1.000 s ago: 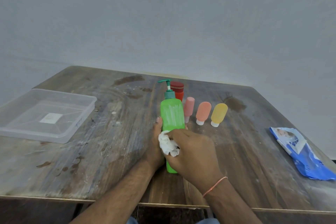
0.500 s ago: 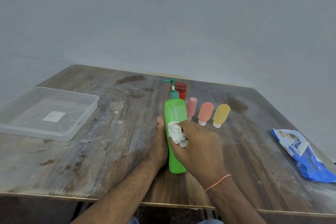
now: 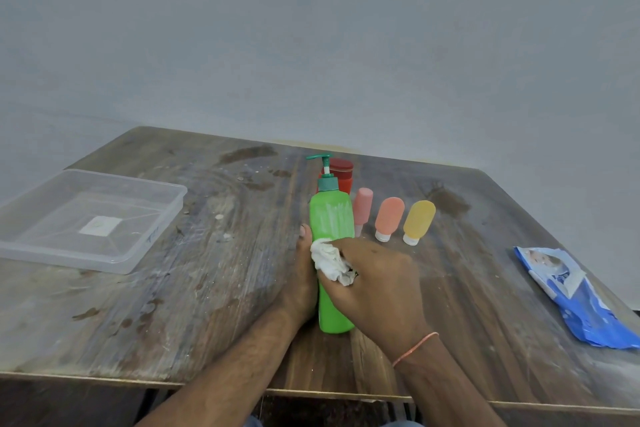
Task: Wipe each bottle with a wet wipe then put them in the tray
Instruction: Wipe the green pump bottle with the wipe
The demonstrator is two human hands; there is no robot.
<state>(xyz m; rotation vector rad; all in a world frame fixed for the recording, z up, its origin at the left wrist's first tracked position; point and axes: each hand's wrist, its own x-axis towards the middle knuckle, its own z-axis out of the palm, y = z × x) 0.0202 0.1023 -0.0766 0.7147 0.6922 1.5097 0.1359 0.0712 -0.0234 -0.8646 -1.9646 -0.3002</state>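
Worn, stained wooden tabletop (image 3: 207, 288) stands against a plain grey wall, and on it the right hand (image 3: 377, 291) curls round a crumpled white wet wipe (image 3: 330, 262), pressing it to the tall green plastic pump bottle (image 3: 330, 222) that the left hand (image 3: 299, 284) grips upright near the front edge. Behind stand a red-capped bottle (image 3: 343, 173) and pink (image 3: 362, 206), salmon (image 3: 388, 218) and yellow (image 3: 418, 222) squeeze tubes; the clear plastic tray (image 3: 149, 243) sits well left, a blue wipes packet (image 3: 575, 291) far right.

On the table (image 3: 214, 288), the tray (image 3: 138, 253) lies far left, the pump bottle (image 3: 330, 218) centre, three tubes (image 3: 389, 218) right of it, a jar (image 3: 343, 173) behind, the wipes pack (image 3: 581, 295) far right.
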